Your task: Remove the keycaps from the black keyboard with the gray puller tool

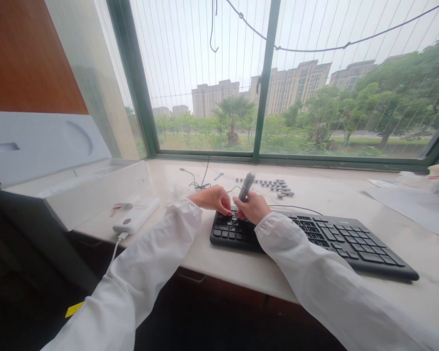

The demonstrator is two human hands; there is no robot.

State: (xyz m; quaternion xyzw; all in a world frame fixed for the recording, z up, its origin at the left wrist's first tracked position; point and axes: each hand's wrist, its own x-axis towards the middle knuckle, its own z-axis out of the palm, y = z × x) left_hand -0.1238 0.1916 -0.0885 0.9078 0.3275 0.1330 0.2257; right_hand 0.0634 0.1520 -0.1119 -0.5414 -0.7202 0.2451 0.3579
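Note:
A black keyboard [354, 242] lies at a slant on the pale worktop, with several keycaps off its left and middle parts. My right hand [255, 208] is closed around a dark grey, stick-shaped tool [246, 187] held upright over the keyboard's left half; its lower end is hidden behind my fingers. My left hand [216, 199] reaches down to the keyboard's upper left, thumb and fingers pinched together at the keys. Whatever those fingertips hold is too small to make out. Behind my hands, loose keycaps [278, 185] lie in rows on the worktop.
Near the window, a black cable [201, 185] lies coiled. To the left are a white power strip [136, 216] with a plugged-in cord and a large open white box [98, 185]. Papers [413, 207] lie at the right. The worktop's front edge [237, 280] runs below the keyboard.

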